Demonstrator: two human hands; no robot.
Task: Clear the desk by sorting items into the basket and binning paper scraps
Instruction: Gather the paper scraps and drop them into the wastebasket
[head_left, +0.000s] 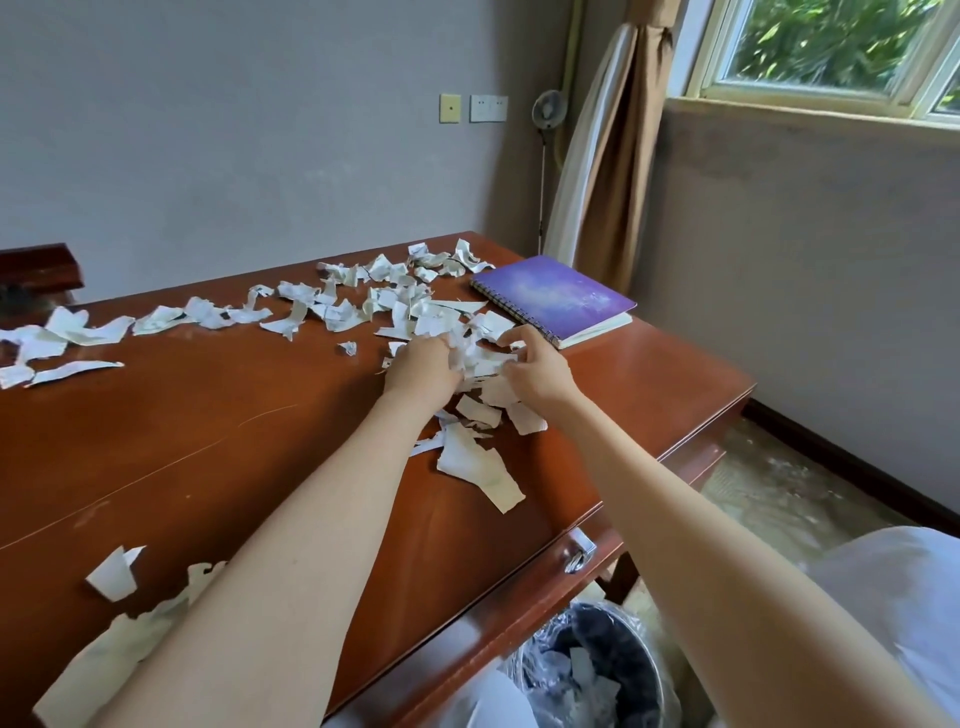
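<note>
On desk (208, 415) beside purple notebook (556, 296): gathering of paper scraps (337, 306).
Gripping a wad (480, 358) in left hand (423, 364), pinching it with right hand (537, 371); bin (613, 670) below desk edge.

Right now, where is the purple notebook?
In the head view, the purple notebook lies closed on the desk near its far right edge, just beyond the right hand, with paper scraps spread to its left.

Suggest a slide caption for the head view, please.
Left hand and right hand gather paper scraps on the desk beside a purple notebook.
</note>
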